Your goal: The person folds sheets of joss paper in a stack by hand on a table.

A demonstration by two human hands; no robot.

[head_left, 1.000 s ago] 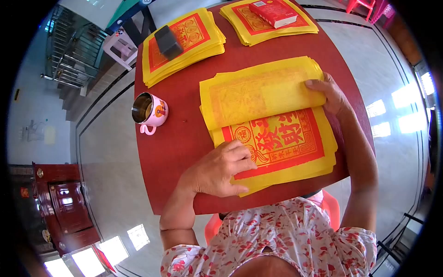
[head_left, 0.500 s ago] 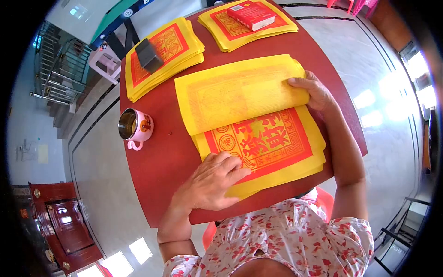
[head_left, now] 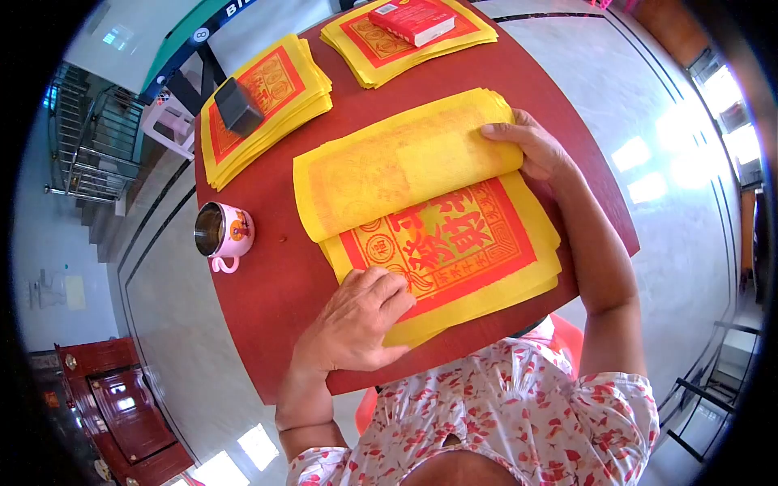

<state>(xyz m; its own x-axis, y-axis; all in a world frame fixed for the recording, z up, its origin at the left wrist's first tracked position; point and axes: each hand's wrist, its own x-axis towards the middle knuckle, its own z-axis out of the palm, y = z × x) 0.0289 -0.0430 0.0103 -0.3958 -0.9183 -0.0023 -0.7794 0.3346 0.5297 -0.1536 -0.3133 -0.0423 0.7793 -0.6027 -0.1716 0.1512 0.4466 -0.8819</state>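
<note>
A stack of yellow paper sheets [head_left: 494,304] printed with red panels and characters lies before me. My right hand [head_left: 531,146] grips the right edge of a folded-back sheet [head_left: 405,166], thumb on top, fingers behind. This sheet's plain yellow underside faces up, curving over the upper part of the stack. My left hand [head_left: 356,320] rests on the lower left of the stack, fingers bent against the red print and thumb apart from them. Its fingertips are partly hidden by the hand's turn.
The red table [head_left: 279,324] carries a pink mug [head_left: 241,231] at left. Behind are two more paper stacks, one [head_left: 312,85] under a dark box-like object [head_left: 238,107], the other [head_left: 356,53] under a red book [head_left: 412,20]. A stool [head_left: 170,125] stands beyond the table's left edge.
The whole view has shifted, so the table things appear slightly farther left. My right hand still holds the folded sheet and my left hand stays on the stack.
</note>
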